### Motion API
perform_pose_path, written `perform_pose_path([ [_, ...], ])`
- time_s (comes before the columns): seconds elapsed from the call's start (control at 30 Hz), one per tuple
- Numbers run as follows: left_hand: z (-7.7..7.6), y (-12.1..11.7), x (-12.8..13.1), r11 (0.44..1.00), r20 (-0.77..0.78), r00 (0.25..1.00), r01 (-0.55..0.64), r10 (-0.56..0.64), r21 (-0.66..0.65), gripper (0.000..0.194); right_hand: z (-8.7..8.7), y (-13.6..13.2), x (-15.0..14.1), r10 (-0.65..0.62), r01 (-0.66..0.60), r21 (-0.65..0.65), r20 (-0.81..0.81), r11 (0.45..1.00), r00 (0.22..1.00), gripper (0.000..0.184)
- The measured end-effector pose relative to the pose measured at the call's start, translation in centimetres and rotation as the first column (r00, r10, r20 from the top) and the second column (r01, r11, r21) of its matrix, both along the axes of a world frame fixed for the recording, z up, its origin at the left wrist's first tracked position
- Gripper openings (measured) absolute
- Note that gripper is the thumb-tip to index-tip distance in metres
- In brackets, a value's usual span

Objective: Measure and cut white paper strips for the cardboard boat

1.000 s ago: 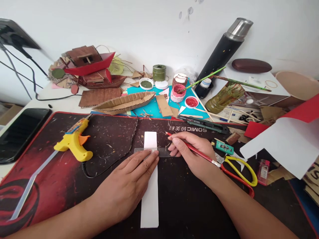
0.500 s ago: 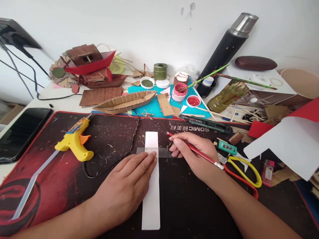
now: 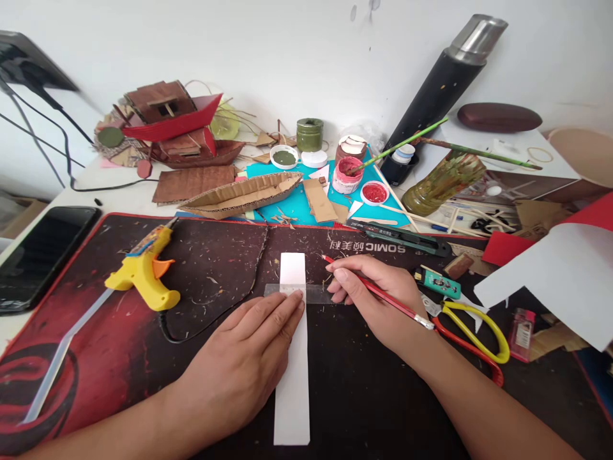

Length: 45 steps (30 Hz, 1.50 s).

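A narrow white paper strip point(image 3: 293, 396) lies lengthwise in front of me on the dark mat. Across its upper part rests a clear ruler point(image 3: 316, 294). My left hand point(image 3: 249, 351) lies flat, its extended fingers pressing the ruler down on the strip. My right hand point(image 3: 378, 297) is closed round a red pencil point(image 3: 383, 292), whose tip points up and left, just right of the strip's top end. The lower fingers of that hand are at the ruler's right end; whether they grip it I cannot tell.
On the left lie a yellow glue gun point(image 3: 143, 271) and a phone point(image 3: 45, 255). Scissors point(image 3: 474, 332), a lighter point(image 3: 438, 282) and a utility knife point(image 3: 400, 237) are at the right. Behind are a cardboard boat hull point(image 3: 244, 195), paint jars point(image 3: 347, 174) and a leaning flask point(image 3: 435, 96).
The view has shifted slightly, so things on the right sit a little further right. Both hands, the ruler and the strip keep nearly the same places relative to each other.
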<state>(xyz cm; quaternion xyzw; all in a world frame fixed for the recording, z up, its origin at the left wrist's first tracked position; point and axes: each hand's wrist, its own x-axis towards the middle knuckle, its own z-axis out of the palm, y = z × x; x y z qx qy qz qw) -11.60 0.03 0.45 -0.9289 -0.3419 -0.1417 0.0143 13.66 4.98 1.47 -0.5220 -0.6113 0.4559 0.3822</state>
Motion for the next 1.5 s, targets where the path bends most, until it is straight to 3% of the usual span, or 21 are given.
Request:
perform_pose_path([
  [1.13, -0.31, -0.26, -0.09, 0.999, -0.051, 0.999, -0.015, 0.012, -0.050, 0.051, -0.14, -0.43, 0.29, 0.007, -0.017, 0.100, 0.103, 0.995, 0.995, 0.022],
  [1.5, -0.60, -0.30, -0.14, 0.997, -0.017, 1.000, -0.021, 0.020, -0.068, 0.047, -0.23, -0.30, -0.08, 0.020, -0.023, 0.039, 0.061, 0.999, 0.998, 0.025],
])
